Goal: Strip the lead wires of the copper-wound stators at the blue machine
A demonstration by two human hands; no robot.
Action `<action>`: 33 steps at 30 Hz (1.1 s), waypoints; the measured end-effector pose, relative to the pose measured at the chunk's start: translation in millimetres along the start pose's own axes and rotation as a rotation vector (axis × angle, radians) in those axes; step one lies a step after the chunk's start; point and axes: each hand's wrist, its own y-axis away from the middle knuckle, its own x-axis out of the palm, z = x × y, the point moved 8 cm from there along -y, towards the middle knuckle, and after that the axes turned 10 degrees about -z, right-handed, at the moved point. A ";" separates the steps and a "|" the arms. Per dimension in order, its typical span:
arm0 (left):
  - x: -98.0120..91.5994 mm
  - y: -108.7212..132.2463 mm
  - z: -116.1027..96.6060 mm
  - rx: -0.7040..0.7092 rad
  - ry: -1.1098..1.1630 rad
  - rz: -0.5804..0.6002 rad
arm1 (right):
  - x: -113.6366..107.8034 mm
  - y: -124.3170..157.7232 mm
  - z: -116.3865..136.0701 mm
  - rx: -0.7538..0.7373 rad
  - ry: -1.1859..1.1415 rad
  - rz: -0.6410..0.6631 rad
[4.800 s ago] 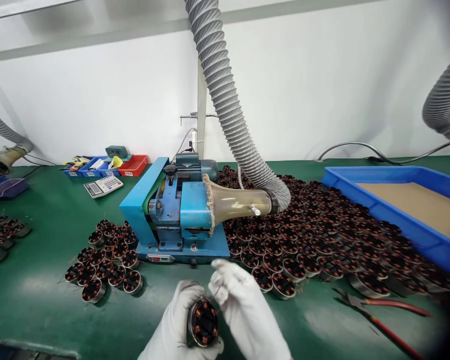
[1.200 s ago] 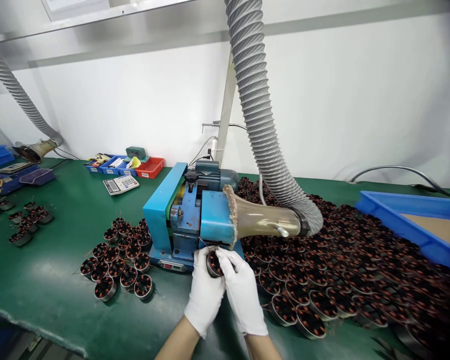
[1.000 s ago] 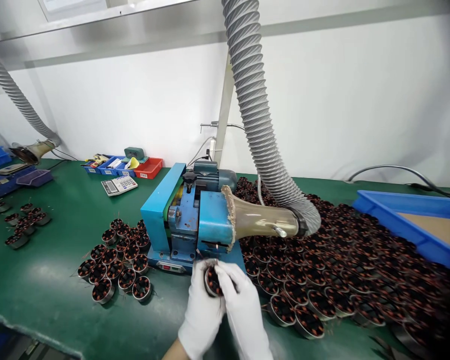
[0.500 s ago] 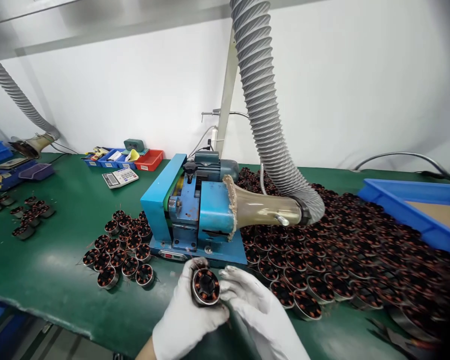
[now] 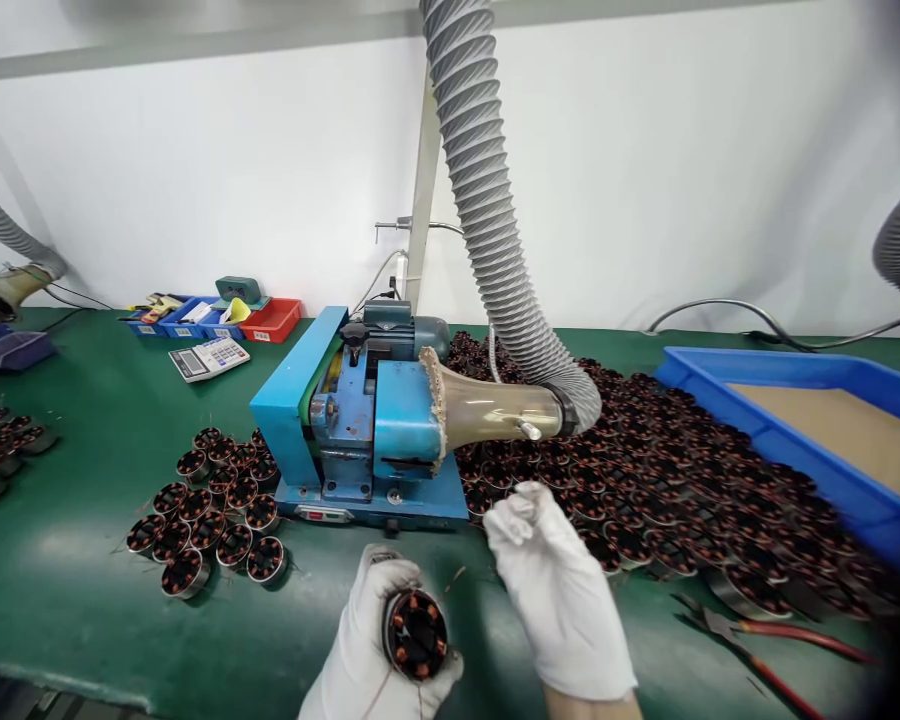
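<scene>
One copper-wound round part sits at bottom centre of the frame, gripped by the left hand (white-gloved, like the other); the right hand, farther right, is closed in a pinch, any contents unclear.

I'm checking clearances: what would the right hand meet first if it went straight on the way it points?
Likely the copper-wound parts beyond the right hand; its height is unclear, so possibly the translucent nozzle instead.
</scene>
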 end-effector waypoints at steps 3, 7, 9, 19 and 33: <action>-2.9 -2.2 -2.0 -0.008 -0.003 -0.021 | 5.5 3.7 -6.5 0.066 0.125 0.079; 7.0 -8.0 -10.7 0.092 0.018 0.049 | 21.1 24.7 -29.2 0.031 0.444 0.203; 11.0 -8.6 -16.4 0.192 0.021 0.060 | 24.0 26.3 -29.8 -0.042 0.473 0.164; 13.0 -9.6 -9.3 0.215 0.018 0.019 | -9.6 -17.5 2.2 -0.087 0.125 -0.076; 31.7 -65.7 28.2 -0.208 0.177 -0.121 | 38.2 -23.0 -51.8 -0.177 0.594 0.188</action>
